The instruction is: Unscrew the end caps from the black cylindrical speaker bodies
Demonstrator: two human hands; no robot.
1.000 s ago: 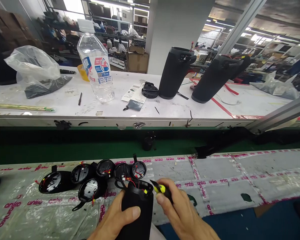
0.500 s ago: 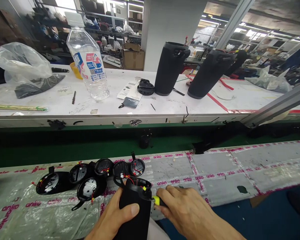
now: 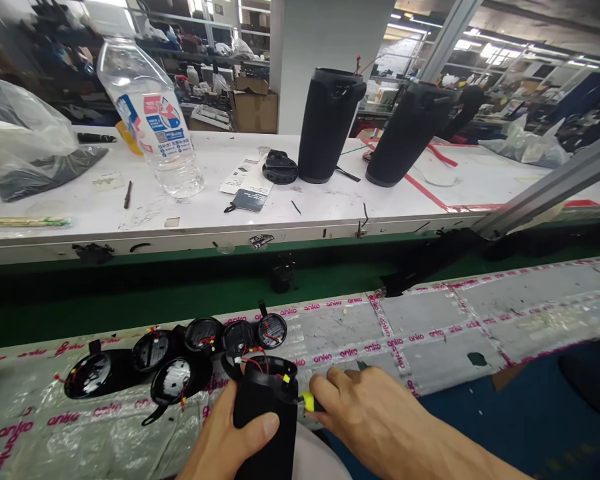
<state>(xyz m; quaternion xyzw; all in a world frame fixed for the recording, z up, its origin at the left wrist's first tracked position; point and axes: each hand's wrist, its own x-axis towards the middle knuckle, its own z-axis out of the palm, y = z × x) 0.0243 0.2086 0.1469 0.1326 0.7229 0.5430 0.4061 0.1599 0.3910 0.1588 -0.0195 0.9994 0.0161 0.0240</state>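
My left hand (image 3: pixel 243 427) is wrapped around a black fabric-covered speaker housing (image 3: pixel 267 427), its thumb flat on the near side. Red wires and a small yellow connector (image 3: pixel 286 379) show at the open top. A screwdriver with a yellow-and-black handle (image 3: pixel 309 401) is gripped in my right hand (image 3: pixel 353 410); its short visible shaft meets the housing's right side just below the rim. The tip is hidden. To the left lie several more black housings, such as one with a silvery inside (image 3: pixel 177 380), their open ends up and wires sticking out.
A white bench (image 3: pixel 220 213) runs behind, carrying a clear water bottle (image 3: pixel 155 120), a standing black speaker (image 3: pixel 330 127), a leaning one (image 3: pixel 405 137), a black round part (image 3: pixel 280 167) and plastic bags. A slanted metal post (image 3: pixel 530 193) rises at the right. Plastic sheeting (image 3: pixel 340 333) covers the near surface.
The camera view has shifted slightly, so the bench things appear farther left and higher. Both hands keep their hold, and the screwdriver stays at the housing's side.
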